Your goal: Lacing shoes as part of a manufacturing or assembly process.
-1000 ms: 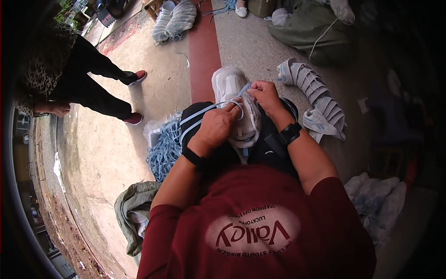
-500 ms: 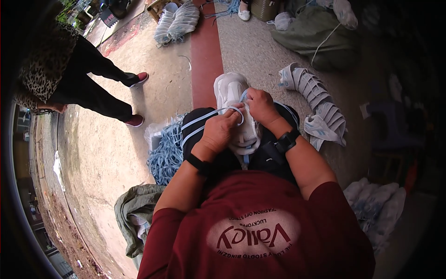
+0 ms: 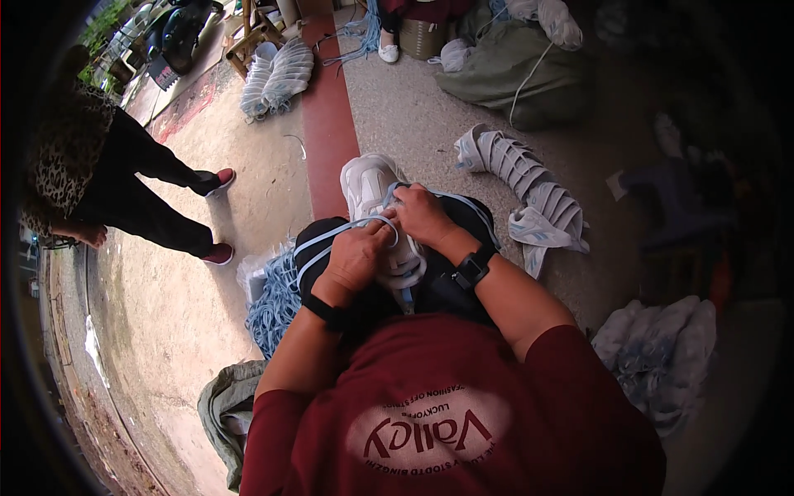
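Observation:
A white and grey sneaker [image 3: 367, 183] rests on my lap between my knees, toe pointing away from me. A flat light blue shoelace [image 3: 332, 240] runs from it, with long ends draped over both thighs. My left hand [image 3: 357, 255] lies over the left side of the lacing, fingers closed on the shoelace, a loop of it curving round the fingertips. My right hand [image 3: 423, 217] pinches the lace at the right side of the eyelets, just beyond the left fingertips. The fingers and palms hide much of the shoe's middle.
A heap of blue shoelaces [image 3: 275, 304] lies by my left knee. Nested shoe uppers [image 3: 529, 178] curve across the floor at right; more uppers [image 3: 285, 78] stand far left. A green sack [image 3: 529, 78] slumps at the back. Another person [image 3: 145, 178] stands at left.
The whole view has shifted, so the scene sits further left and the shoe slightly lower. Both hands stay at the lacing, with only small finger movement.

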The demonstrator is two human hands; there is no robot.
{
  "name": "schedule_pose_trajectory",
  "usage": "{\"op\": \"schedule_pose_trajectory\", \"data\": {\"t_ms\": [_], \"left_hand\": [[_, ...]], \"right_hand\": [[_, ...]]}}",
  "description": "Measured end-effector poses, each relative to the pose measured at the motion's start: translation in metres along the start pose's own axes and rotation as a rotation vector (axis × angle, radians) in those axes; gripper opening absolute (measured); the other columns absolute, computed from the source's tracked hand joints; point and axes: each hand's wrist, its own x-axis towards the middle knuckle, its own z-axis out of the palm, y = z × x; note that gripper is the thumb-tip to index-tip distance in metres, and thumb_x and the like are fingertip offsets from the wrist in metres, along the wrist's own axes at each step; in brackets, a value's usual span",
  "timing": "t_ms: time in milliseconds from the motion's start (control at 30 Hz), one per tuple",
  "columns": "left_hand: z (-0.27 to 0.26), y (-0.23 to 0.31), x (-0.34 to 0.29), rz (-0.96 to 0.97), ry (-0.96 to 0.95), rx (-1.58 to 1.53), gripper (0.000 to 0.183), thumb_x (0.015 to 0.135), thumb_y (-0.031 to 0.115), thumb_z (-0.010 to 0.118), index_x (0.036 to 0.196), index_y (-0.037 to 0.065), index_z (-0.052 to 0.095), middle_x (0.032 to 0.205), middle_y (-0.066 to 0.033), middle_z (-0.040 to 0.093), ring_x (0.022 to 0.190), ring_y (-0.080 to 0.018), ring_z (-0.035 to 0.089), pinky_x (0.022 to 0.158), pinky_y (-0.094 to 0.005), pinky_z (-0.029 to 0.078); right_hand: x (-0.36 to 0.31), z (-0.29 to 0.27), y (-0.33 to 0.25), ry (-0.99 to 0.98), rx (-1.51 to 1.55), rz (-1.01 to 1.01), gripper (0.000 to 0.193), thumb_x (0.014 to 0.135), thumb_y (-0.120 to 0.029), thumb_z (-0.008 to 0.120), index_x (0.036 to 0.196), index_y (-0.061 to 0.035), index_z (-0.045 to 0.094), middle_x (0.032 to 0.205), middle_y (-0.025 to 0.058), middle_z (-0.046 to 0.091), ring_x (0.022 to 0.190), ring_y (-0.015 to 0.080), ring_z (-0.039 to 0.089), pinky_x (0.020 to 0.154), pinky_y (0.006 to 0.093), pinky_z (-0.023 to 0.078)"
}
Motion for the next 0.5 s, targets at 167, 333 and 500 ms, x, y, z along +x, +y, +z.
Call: {"op": "schedule_pose_trajectory", "data": {"t_ms": [167,333,500], "left_hand": [[0.008,-0.004,0.003,0.003,-0.019,0.054,0.031,0.072,0.009,0.054,0.103,0.008,0.055,0.113,-0.0057,0.058,0.072,-0.0243,0.062,0.058,-0.0359,0.049],[0.007,-0.001,0.005,-0.035,-0.111,0.106,0.030,0.075,0.010,0.051,0.104,0.008,0.055,0.106,-0.0063,0.059,0.071,-0.0247,0.062,0.060,-0.0365,0.049],[0.011,-0.001,0.002,-0.067,-0.136,0.108,0.025,0.075,0.009,0.050,0.100,0.009,0.054,0.107,-0.0037,0.059,0.072,-0.0267,0.061,0.059,-0.0370,0.049]], "right_hand": [[-0.005,-0.030,-0.024,-0.271,-0.157,0.091,0.026,0.076,-0.014,0.057,0.098,-0.0008,0.051,0.099,0.0224,0.056,0.099,0.0360,0.051,0.083,0.0426,0.043],[0.007,-0.023,-0.022,-0.224,-0.305,-0.028,0.024,0.074,-0.023,0.064,0.083,-0.0015,0.062,0.086,0.0199,0.062,0.089,0.0358,0.058,0.077,0.0414,0.048],[0.012,-0.025,0.003,-0.181,-0.147,-0.096,0.016,0.070,-0.021,0.063,0.070,-0.0049,0.064,0.076,0.0181,0.062,0.075,0.0348,0.061,0.067,0.0426,0.048]]}}
